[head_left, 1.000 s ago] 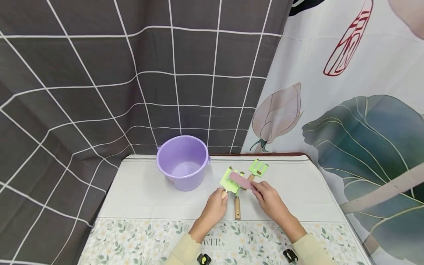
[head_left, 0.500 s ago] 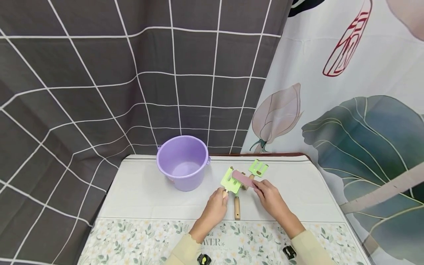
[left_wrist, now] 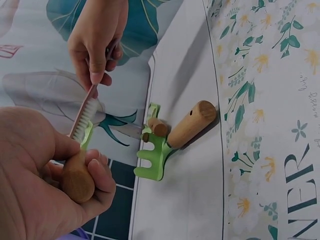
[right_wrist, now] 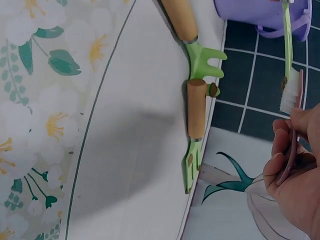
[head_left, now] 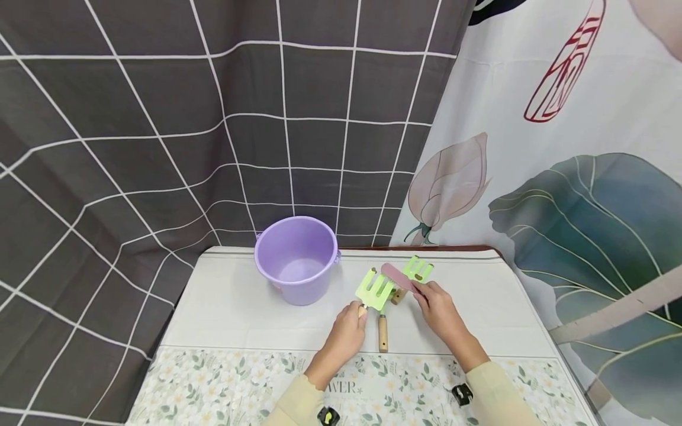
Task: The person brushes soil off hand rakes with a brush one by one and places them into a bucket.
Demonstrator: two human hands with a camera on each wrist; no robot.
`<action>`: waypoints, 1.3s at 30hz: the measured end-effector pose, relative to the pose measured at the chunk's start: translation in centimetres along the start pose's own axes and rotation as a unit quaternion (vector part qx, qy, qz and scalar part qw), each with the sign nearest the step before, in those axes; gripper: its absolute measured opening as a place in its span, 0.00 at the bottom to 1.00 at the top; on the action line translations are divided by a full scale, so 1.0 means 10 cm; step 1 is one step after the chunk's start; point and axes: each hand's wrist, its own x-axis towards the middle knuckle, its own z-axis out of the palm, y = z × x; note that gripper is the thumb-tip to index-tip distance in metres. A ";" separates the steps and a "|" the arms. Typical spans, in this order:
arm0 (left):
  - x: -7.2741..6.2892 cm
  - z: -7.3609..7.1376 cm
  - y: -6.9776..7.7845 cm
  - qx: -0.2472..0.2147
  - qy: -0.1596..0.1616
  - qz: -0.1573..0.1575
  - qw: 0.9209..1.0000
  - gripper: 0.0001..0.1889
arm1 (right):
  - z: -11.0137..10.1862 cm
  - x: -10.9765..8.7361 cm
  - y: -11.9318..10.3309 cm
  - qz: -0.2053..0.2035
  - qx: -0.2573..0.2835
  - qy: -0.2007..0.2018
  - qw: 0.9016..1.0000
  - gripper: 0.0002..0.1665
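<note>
My left hand point(head_left: 347, 328) grips the wooden handle point(left_wrist: 77, 180) of a small green garden fork point(head_left: 374, 290), its tines pointing up and away. In my right hand point(head_left: 441, 313) is a pink brush point(head_left: 398, 276) with white bristles point(right_wrist: 290, 95), held by its handle. The bristles face the fork and meet or nearly meet its edge in the wrist views. Below, a second green fork point(left_wrist: 152, 160) with a wooden handle point(head_left: 383, 334) lies on the table. A third green fork point(head_left: 418, 269) lies behind it, brown spots on its tines.
A purple bucket point(head_left: 295, 254) stands at the back left of the table, its inside showing. The white tablecloth point(head_left: 229, 307) has a floral band point(head_left: 213, 384) in front. A dark grid curtain point(head_left: 314, 142) and a white printed curtain point(head_left: 495, 94) hang behind.
The brush has moved right across the fork in my left hand, from over its tines to the right edge. My left hand and the fork have stayed nearly still.
</note>
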 end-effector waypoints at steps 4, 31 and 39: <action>-0.01 0.01 0.01 -0.009 -0.004 0.001 1.000 0.17 | -0.04 0.04 0.02 0.011 -0.001 -0.004 1.000 0.20; 0.02 0.02 -0.02 -0.013 0.019 0.017 1.000 0.15 | 0.02 -0.22 -0.14 -0.082 0.025 0.024 0.996 0.20; 0.00 0.04 0.01 0.000 0.022 0.017 1.000 0.16 | 0.02 -0.11 -0.02 -0.051 0.013 0.040 0.998 0.20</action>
